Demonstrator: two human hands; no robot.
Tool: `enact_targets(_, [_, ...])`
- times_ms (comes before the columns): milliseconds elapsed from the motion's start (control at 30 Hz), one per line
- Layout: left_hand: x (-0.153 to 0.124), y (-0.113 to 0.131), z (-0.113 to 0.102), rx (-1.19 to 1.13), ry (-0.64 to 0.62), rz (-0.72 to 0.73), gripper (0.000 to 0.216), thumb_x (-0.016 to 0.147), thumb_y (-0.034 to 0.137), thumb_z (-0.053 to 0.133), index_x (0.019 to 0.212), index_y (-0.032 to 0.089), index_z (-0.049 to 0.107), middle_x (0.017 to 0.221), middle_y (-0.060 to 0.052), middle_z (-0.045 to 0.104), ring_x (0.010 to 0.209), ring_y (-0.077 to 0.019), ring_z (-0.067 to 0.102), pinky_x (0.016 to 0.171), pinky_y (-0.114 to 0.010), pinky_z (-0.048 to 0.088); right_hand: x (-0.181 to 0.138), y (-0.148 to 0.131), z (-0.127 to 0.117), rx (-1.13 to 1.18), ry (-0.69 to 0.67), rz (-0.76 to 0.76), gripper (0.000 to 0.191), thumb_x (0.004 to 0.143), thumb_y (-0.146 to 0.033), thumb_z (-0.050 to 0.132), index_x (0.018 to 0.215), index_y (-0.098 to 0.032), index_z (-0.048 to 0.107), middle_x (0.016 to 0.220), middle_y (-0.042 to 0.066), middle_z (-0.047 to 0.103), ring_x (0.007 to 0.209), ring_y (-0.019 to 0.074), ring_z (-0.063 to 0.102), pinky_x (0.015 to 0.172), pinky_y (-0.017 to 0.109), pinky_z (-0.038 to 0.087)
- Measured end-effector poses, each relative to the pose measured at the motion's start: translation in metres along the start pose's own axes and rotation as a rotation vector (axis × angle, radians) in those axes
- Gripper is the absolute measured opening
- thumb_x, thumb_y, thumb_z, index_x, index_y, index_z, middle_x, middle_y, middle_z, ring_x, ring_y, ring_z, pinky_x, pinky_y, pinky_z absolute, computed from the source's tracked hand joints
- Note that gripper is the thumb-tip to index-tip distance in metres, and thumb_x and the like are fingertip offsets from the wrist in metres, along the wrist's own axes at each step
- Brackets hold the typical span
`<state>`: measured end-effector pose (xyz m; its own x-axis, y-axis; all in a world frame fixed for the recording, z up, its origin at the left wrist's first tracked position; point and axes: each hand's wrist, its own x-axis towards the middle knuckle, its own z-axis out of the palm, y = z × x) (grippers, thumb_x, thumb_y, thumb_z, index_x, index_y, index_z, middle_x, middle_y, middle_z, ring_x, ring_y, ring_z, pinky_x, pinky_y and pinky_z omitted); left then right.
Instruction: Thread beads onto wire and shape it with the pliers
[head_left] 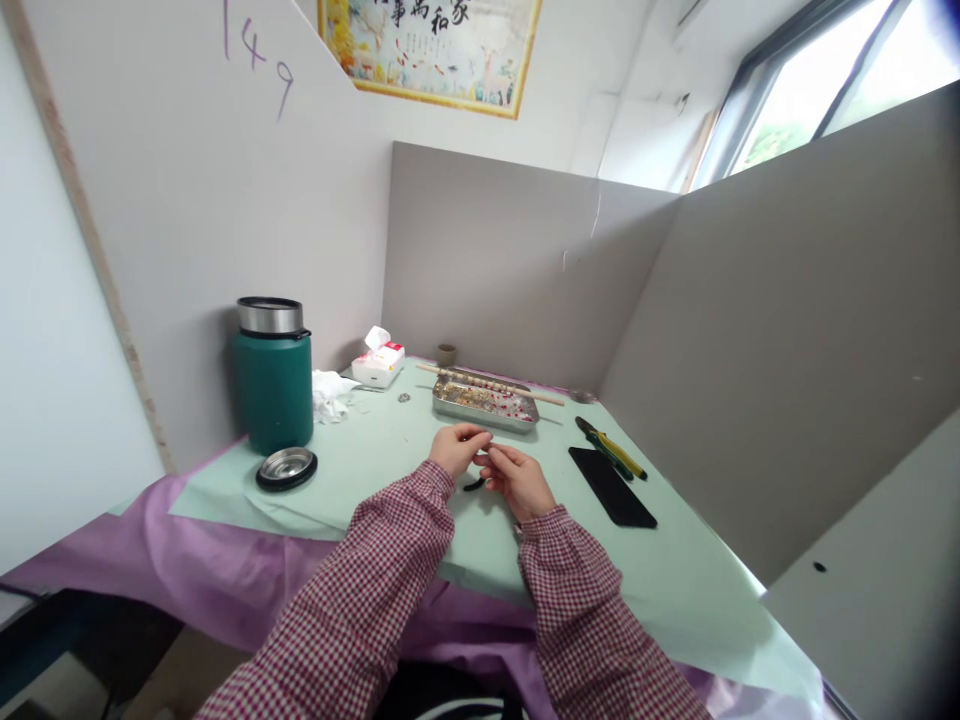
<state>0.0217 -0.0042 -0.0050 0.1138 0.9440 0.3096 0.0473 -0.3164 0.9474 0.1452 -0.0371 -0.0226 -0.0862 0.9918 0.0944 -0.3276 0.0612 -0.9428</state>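
Note:
My left hand (454, 449) and my right hand (523, 482) meet over the middle of the table, fingertips pinched close together. Whatever they hold between them is too small to make out. Below the fingers, partly covered by my right hand, shows a small black curved thing (474, 485). Just beyond my hands stands a metal tray (487, 418) with many small gold, red and clear pieces in it. A thin wooden stick (551, 400) lies across the tray, with small things along its length.
A green wide-mouthed flask (274, 390) stands open at the left, its lid (286, 468) in front. Behind are crumpled tissues (330, 393), a tissue pack (379, 364) and a small cup (446, 354). Yellow-green pliers (611, 450) and a black phone-like slab (613, 488) lie right. Grey partitions (510, 240) enclose the table.

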Motion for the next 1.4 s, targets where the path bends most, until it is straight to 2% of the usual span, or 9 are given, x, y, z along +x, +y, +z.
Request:
enact_targets(100, [0.001,-0.002,-0.001,-0.042,-0.008,-0.007,0.025,0.065,0.035,0.06,0.074,0.012,0.063,0.051,0.002,0.055,0.037,-0.0052,0.039,0.039,-0.02,0.032,0.0,0.0,-0.001,0.034,-0.01,0.012,0.025,0.066,-0.024,0.068,0.088,-0.014,0.064,0.075,0.006,0.068,0.056,0.0103,0.06,0.045,0.018,0.048])
enact_targets(300, [0.005,-0.01,0.004,-0.254,-0.061,-0.051,0.025,0.063,0.037,0.061,0.064,0.015,0.05,0.036,0.009,0.037,0.031,-0.005,0.035,0.035,-0.018,0.029,0.0,0.0,0.002,0.086,0.096,-0.024,0.021,0.064,-0.023,0.07,0.081,-0.012,0.065,0.074,0.007,0.069,0.057,0.0109,0.061,0.048,0.019,0.051])
enact_targets(667, [0.002,-0.01,0.012,-0.563,-0.056,-0.19,0.023,0.065,0.033,0.063,0.069,0.016,0.047,0.04,0.006,0.043,0.036,-0.0064,0.04,0.038,-0.019,0.034,0.004,0.004,0.005,0.213,0.206,-0.099,0.026,0.059,-0.023,0.073,0.082,-0.013,0.065,0.075,0.007,0.068,0.064,0.0144,0.064,0.057,0.023,0.053])
enact_targets(767, [0.002,-0.01,0.009,-0.555,-0.051,-0.204,0.024,0.065,0.033,0.064,0.071,0.015,0.049,0.047,0.005,0.046,0.038,-0.0055,0.042,0.038,-0.018,0.036,0.004,0.003,0.006,0.102,0.2,-0.12,0.027,0.06,-0.028,0.071,0.082,-0.013,0.066,0.078,0.007,0.068,0.065,0.0153,0.063,0.057,0.026,0.051])
enact_targets(867, [0.001,-0.009,0.007,-0.484,-0.069,-0.214,0.025,0.066,0.032,0.066,0.073,0.014,0.05,0.057,0.002,0.052,0.039,-0.0047,0.044,0.038,-0.019,0.038,0.005,0.003,0.002,-0.118,0.287,-0.18,0.027,0.062,-0.033,0.067,0.082,-0.014,0.068,0.083,0.007,0.067,0.07,0.0164,0.061,0.055,0.025,0.048])
enact_targets(967, [-0.002,-0.007,0.009,-0.426,-0.167,-0.28,0.027,0.068,0.034,0.064,0.077,0.013,0.051,0.068,-0.002,0.057,0.04,-0.0058,0.047,0.038,-0.021,0.042,0.009,0.005,-0.005,-0.304,0.356,-0.261,0.027,0.064,-0.035,0.065,0.081,-0.015,0.069,0.086,0.007,0.067,0.08,0.0192,0.059,0.061,0.027,0.047])
enact_targets(1133, [-0.005,-0.003,0.011,-0.48,-0.368,-0.392,0.023,0.081,0.03,0.05,0.078,0.007,0.054,0.064,-0.007,0.06,0.043,-0.0098,0.054,0.041,-0.022,0.045,0.013,0.011,-0.01,-0.298,0.277,-0.327,0.028,0.065,-0.037,0.063,0.082,-0.016,0.069,0.091,0.007,0.066,0.086,0.0196,0.058,0.073,0.03,0.045])
enact_targets(1267, [-0.005,-0.003,0.009,-0.532,-0.341,-0.399,0.023,0.082,0.027,0.047,0.073,0.007,0.054,0.059,-0.006,0.06,0.041,-0.0083,0.052,0.039,-0.02,0.044,0.012,0.011,-0.009,-0.254,0.239,-0.279,0.035,0.068,-0.041,0.059,0.09,-0.016,0.068,0.094,0.008,0.065,0.076,0.0166,0.058,0.061,0.027,0.044])
enact_targets(1400, [-0.006,-0.001,0.009,-0.548,-0.333,-0.379,0.023,0.08,0.031,0.051,0.075,0.008,0.055,0.061,-0.005,0.059,0.041,-0.0083,0.052,0.039,-0.021,0.045,0.01,0.01,-0.008,-0.241,0.239,-0.244,0.041,0.067,-0.045,0.06,0.094,-0.014,0.066,0.086,0.007,0.065,0.066,0.0141,0.056,0.054,0.025,0.042])
